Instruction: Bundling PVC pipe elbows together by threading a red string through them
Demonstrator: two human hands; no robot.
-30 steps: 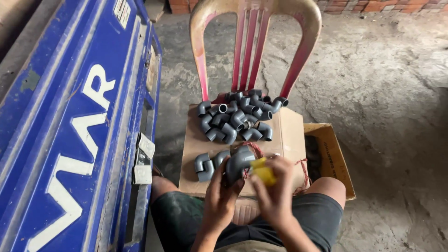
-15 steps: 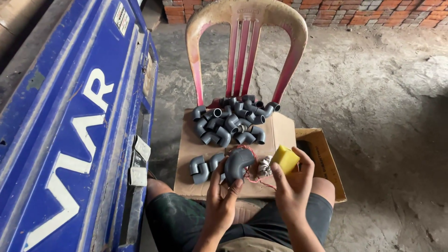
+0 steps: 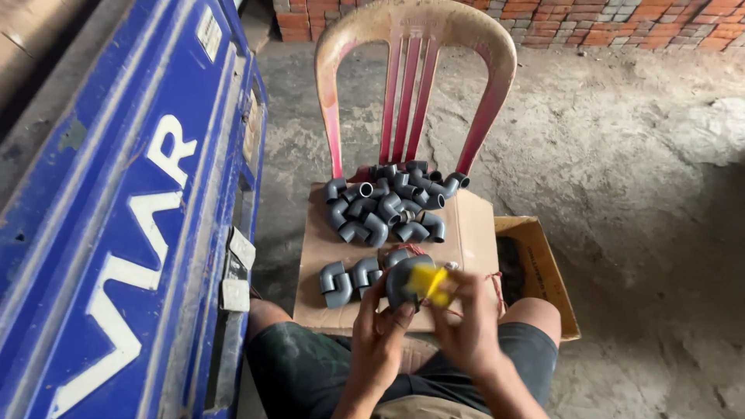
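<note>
Left hand [image 3: 378, 334] grips a grey elbow [image 3: 402, 279], right hand [image 3: 466, 318] a yellow pad [image 3: 429, 285] (cardboard-covered chair [image 3: 473, 233], concrete floor [image 3: 636, 202]).

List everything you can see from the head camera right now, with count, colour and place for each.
pipe elbow in hand: one, grey, held by the left hand over the cardboard's near edge
yellow piece: one, yellow, blurred, pressed to that elbow by the right hand
small group of elbows: about three, grey, near left of the cardboard
pile of elbows: too many to count, grey, far end of the cardboard
cardboard sheet: one, brown, lying on the chair seat
plastic chair: one, faded red and cream, facing the person
cardboard box: one, brown, open, on the floor right of the chair
blue panel: one, blue with white lettering, along the left
brick wall: red, top edge
concrete floor: grey
left hand: one, fingers around the elbow
right hand: one, holding the yellow piece
</note>
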